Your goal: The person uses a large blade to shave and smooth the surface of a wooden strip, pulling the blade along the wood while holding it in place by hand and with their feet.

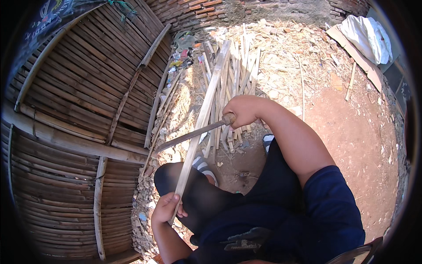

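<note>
A long pale slat of bamboo or wood (213,83) slants from my lap up to the far pile. My left hand (167,207) is closed round its near end, beside my dark-clad knee. In my right hand (244,111) is the wooden handle of a machete (176,141), with the fingers wrapped round it. Its long, dull blade points left and crosses over the slat about midway. Whether the edge touches the slat, I cannot tell.
Beyond my feet lies a heap of loose slats (237,72) on debris-strewn ground. A bamboo-slat wall (79,79) stands close on the left, a brick wall (202,9) at the back. A white sack (367,37) lies at the far right.
</note>
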A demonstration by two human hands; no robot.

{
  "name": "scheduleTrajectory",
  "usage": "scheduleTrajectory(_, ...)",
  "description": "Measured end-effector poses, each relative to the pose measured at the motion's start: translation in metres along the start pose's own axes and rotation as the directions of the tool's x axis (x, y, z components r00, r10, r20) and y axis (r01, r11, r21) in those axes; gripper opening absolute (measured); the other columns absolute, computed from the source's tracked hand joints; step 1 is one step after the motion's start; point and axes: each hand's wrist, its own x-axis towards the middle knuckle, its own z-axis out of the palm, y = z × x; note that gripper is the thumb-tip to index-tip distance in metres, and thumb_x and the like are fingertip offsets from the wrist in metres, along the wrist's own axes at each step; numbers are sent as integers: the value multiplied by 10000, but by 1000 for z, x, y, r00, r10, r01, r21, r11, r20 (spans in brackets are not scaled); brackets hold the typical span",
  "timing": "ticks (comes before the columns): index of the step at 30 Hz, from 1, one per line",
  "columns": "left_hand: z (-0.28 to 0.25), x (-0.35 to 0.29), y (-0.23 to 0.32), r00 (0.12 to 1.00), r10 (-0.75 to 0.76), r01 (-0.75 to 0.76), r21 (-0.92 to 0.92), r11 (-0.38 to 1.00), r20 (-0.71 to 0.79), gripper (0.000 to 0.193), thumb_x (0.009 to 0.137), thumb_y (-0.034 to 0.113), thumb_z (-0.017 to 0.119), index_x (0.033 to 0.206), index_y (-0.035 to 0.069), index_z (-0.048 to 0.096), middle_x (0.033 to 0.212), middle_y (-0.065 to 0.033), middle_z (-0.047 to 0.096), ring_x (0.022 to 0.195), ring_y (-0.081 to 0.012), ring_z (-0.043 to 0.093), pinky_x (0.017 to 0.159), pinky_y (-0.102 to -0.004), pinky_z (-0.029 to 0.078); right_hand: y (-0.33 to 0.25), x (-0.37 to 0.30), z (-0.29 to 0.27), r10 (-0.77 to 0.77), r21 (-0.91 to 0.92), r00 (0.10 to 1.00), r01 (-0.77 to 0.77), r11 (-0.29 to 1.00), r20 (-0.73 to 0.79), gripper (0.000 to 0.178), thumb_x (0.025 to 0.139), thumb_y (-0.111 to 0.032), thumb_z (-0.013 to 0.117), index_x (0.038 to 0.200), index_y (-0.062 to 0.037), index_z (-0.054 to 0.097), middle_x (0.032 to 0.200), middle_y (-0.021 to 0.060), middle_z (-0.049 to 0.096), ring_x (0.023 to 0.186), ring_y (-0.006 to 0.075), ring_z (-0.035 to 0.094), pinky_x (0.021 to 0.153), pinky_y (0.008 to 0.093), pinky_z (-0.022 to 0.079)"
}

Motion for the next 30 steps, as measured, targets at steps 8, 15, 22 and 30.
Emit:
scheduleTrajectory(8,-3,-1,-4,999,-4,3,-32,999,-34,395,1040,381,516,895,18,572,600,-96,587,554,-248,669,511,-289,527,60,-2,-12,403,342,854,-291,894,-328,468,758,-311,763,1119,-22,691,994,216,706,948,357,681,844,438,531)
scheduleTrajectory(15,4,1,-1,1000,-2,1,-44,999,-13,400,1036,390,523,887,22,571,603,-92,590,561,-246,673,511,-290,529,-28,-7,17,-59,-105,993,48,993,-99,380,756,-329,774,1047,-97,698,863,174,697,873,385,675,764,490,521)
scheduleTrajectory(22,3,3,2,999,-20,20,12,1000,-36,399,1043,388,508,900,22,571,610,-76,590,577,-232,682,516,-284,528,68,17,7,286,171,916,-245,954,-281,467,772,-318,766,1118,-14,693,1054,213,698,994,358,671,874,438,524)
scheduleTrajectory(30,0,-1,-5,1000,5,-7,-42,999,-29,385,1051,368,495,896,23,565,609,-83,586,570,-239,677,505,-290,522,29,-9,-15,278,156,933,-246,957,-227,447,786,-348,754,1118,-53,699,1033,200,700,998,370,664,875,449,523)
